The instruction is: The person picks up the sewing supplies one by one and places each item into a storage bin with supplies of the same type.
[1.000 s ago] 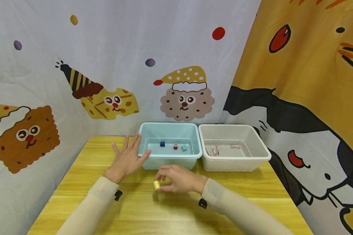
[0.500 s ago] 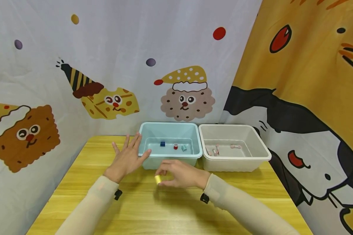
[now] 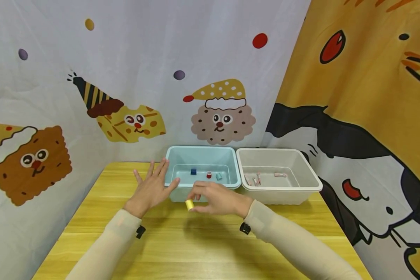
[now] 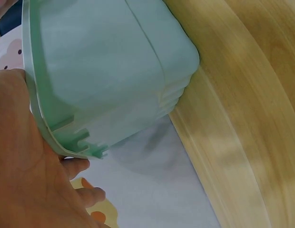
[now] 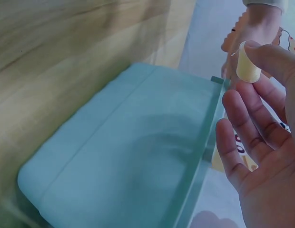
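Note:
My right hand [image 3: 218, 199] pinches a small yellow spool of thread [image 3: 189, 205] between thumb and fingertips, in front of the light blue bin [image 3: 203, 149]. In the right wrist view the spool [image 5: 248, 65] sits at the thumb tip, the other fingers loosely bent below it. My left hand [image 3: 150, 193] lies spread with straight fingers against the left end of that bin; the left wrist view has it along the bin's rim [image 4: 35, 102]. Inside lie a dark blue spool [image 3: 193, 172], a red spool [image 3: 209, 175] and a teal spool [image 3: 219, 177].
To the right, side by side with the blue bin, stands a white bin [image 3: 280, 196] holding several small pink pieces [image 3: 280, 175]. Both stand at the back of the wooden table [image 3: 154, 252], before a printed cloth backdrop [image 3: 136, 54].
My right hand has risen from over the table toward the blue bin's front, carrying the yellow spool. The left hand has kept its place at the bin.

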### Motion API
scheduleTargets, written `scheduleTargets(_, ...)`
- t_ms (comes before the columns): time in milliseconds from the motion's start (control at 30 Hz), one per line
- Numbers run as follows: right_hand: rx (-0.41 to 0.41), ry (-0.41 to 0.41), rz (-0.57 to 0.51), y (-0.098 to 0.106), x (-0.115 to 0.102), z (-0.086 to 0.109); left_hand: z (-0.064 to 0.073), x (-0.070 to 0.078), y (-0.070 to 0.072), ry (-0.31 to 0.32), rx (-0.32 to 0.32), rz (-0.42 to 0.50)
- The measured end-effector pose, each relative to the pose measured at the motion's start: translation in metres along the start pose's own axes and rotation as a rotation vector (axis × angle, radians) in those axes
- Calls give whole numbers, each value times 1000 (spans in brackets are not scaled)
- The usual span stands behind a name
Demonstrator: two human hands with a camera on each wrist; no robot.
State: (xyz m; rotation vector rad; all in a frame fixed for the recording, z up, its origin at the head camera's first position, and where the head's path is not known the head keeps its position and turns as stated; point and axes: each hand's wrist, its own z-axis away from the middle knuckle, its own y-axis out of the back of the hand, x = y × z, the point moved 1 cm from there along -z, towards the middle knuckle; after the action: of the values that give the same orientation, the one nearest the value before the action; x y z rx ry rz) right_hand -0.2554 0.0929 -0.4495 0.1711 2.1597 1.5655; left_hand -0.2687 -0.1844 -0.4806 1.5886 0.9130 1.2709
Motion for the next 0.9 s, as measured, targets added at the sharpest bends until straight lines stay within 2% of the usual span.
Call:
scheduleTargets(333, 10, -28, -14, 14, 5, -5, 1, -1, 0, 2, -2, 10)
scheduleTargets(467, 27, -36, -22, 16, 10, -7, -4, -11, -8, -7, 3, 59)
scheduleTargets(500, 31, -37, -30, 17, 11, -8, -10, -19, -19, -25, 25, 69)
scheduleTargets(600, 48, -38, -42, 20, 16, -8, -12, -23, -23, -34, 27, 73)
scheduleTargets(700, 63, -31, -53, 23, 21, -8, -10, -19, -19, -29, 22, 74)
scheduleTargets(733, 67, -29, -50, 24, 23, -9, -4, -12, -10, -14, 3, 71)
scheduleTargets(900, 69, -37, -66, 27, 31, -11, 0, -4, -3, -5, -4, 15)
